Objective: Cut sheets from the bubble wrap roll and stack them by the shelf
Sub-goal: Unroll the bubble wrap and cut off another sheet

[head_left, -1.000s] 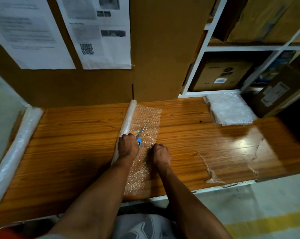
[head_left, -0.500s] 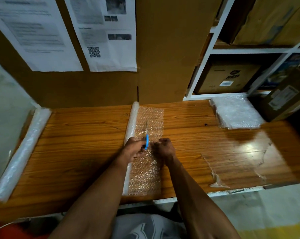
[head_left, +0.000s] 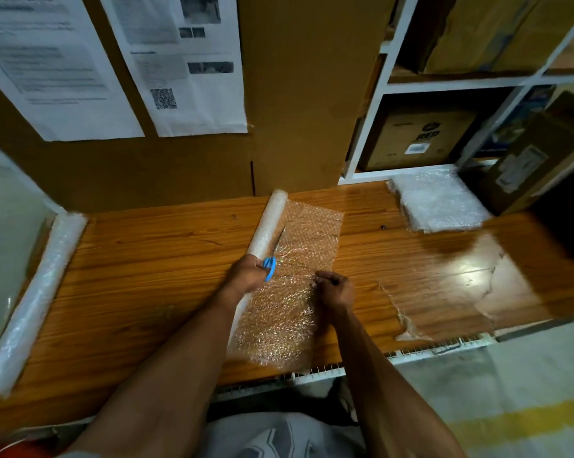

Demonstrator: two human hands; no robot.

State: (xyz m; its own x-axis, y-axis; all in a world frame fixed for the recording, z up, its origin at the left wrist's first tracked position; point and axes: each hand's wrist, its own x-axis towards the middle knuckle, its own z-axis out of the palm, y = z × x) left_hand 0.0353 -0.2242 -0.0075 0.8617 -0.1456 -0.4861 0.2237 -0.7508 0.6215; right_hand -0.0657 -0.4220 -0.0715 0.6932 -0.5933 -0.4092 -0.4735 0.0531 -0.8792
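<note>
A cut is under way, partly made by the look of it. The bubble wrap roll (head_left: 268,223) lies across the middle of the wooden worktop (head_left: 153,259), running from the back wall toward the near edge, with a flap of unrolled wrap (head_left: 288,292) spread flat to its right. The left hand (head_left: 247,274) grips blue-handled scissors (head_left: 272,259), fingers curled through the handles, and the blades point away from the person along the line just beside the roll. The right hand (head_left: 335,290) is clenched on the flap, pinching a bunch of the film, seemingly to keep it taut. The scissors sit about midway along the roll, so I judge the near half of the sheet already freed and the far half left to slice, though the cut line itself is too faint to confirm. At the back right, against the white shelf (head_left: 371,127), a stack of cut sheets (head_left: 440,201) already rests on the worktop, so several rounds appear finished. This sheet must yet be severed and carried over to that stack. A second roll (head_left: 34,299) lies along the left edge, untouched.
</note>
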